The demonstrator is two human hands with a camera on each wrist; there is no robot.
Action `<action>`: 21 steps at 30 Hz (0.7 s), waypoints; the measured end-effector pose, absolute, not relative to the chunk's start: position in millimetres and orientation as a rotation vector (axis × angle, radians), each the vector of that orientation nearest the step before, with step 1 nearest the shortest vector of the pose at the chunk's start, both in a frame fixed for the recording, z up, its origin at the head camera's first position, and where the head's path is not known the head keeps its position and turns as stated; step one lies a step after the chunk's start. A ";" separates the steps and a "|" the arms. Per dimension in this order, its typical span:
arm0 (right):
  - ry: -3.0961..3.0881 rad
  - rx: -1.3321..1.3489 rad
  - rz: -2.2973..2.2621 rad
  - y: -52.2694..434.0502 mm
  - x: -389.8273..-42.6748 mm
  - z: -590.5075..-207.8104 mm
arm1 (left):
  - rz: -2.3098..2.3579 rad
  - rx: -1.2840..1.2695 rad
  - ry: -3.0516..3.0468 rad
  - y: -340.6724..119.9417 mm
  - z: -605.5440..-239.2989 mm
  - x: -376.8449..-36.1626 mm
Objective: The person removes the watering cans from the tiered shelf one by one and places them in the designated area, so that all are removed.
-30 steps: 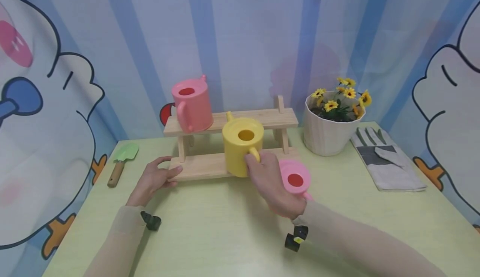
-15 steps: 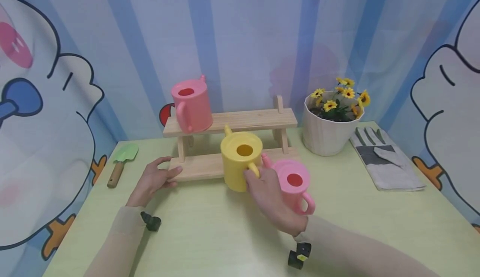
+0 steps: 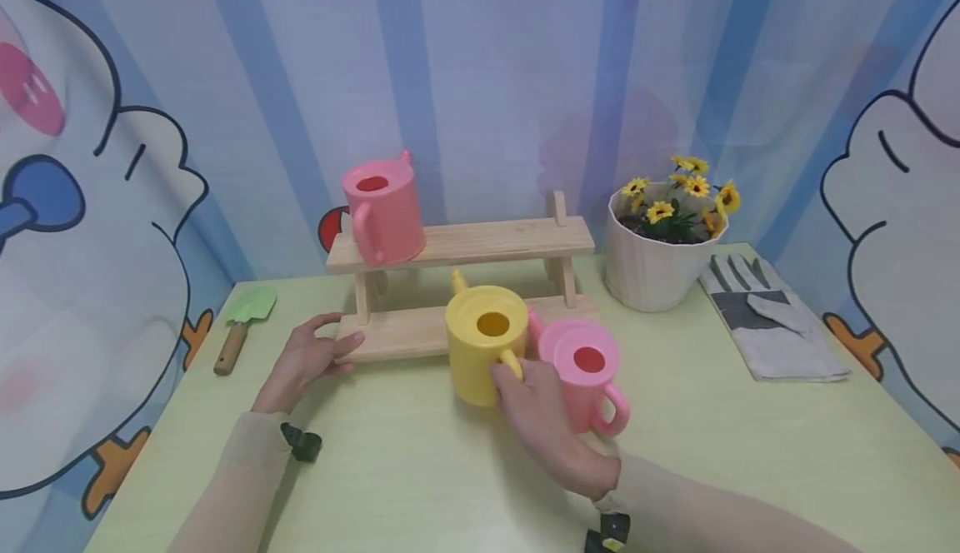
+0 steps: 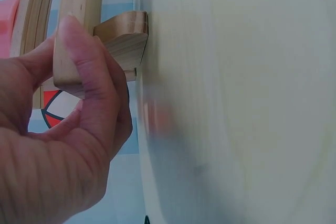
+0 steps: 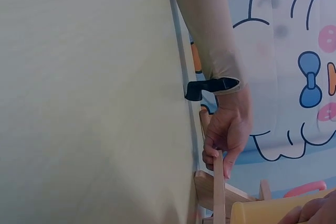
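Note:
A yellow watering can [image 3: 474, 361] is in front of the wooden two-tier stand [image 3: 405, 332], its spout toward the back. My right hand [image 3: 543, 432] holds it by its handle, thumb on top. In the right wrist view, only part of the yellow can and some right-hand fingers [image 5: 315, 211] show at the bottom corner. My left hand [image 3: 309, 360] grips the left end of the stand's lower shelf, its thumb [image 4: 86, 59] along the board in the left wrist view. Right beside the yellow can, a light pink watering can [image 3: 581, 370] stands on the table, partly behind my right hand.
On the upper shelf's left end sits a darker pink watering can [image 3: 390, 220]. A white flowerpot [image 3: 652, 270] with yellow flowers and folded garden gloves [image 3: 776, 324] are at the right. A small green trowel [image 3: 243, 324] lies on the left, and a printed curtain [image 3: 510, 78] hangs behind.
My right hand has brought the yellow watering can off the lower shelf area toward me and lower, uncovering more of the light pink can. My left hand stays on the stand.

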State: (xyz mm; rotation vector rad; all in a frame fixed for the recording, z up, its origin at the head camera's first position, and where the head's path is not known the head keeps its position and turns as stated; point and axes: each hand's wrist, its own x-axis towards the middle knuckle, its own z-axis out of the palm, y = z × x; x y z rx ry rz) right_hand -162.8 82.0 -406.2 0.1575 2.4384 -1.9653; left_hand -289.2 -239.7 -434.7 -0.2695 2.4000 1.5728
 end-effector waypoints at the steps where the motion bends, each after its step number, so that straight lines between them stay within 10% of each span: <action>1: 2.440 0.168 -1.957 82.2 -162.7 -408.8 | 1.574 -0.269 2.398 -239.6 -434.7 -289.2; 21: 2.483 -0.002 -2.068 81.3 -158.0 -454.4 | 1.583 -0.273 2.387 -238.7 -434.2 -287.7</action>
